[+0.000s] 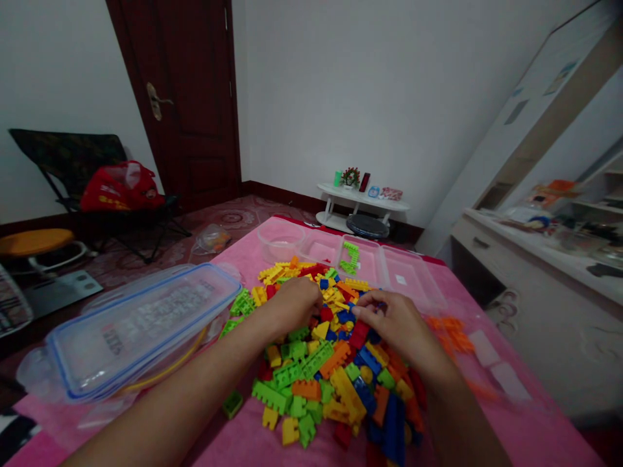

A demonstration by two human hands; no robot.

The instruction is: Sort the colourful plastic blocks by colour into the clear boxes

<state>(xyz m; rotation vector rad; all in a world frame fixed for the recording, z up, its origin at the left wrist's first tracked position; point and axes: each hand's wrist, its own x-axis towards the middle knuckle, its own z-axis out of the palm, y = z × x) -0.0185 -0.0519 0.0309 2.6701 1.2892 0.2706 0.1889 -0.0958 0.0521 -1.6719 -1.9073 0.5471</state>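
A heap of toy building bricks point(318, 363) in green, yellow, orange, red and blue covers the middle of the pink-covered table. My left hand point(302, 297) reaches down into the far part of the heap; its fingertips are hidden behind the hand and among the bricks. Over the heap's right side is my right hand point(387, 312), fingers bent and thumb apart from them, with the thumb tip beside small blue bricks. Nothing held shows between those fingers. Behind the heap, light green bricks point(349, 258) lie in a clear plastic container point(372, 267).
Clear lids with blue rims point(146, 324) are stacked at the left of the table point(491, 402). A round clear tub point(280, 241) stands at the back. Orange bricks point(450, 334) lie on the right. Beyond are a white low stand point(363, 196) and a right-hand cabinet point(535, 279).
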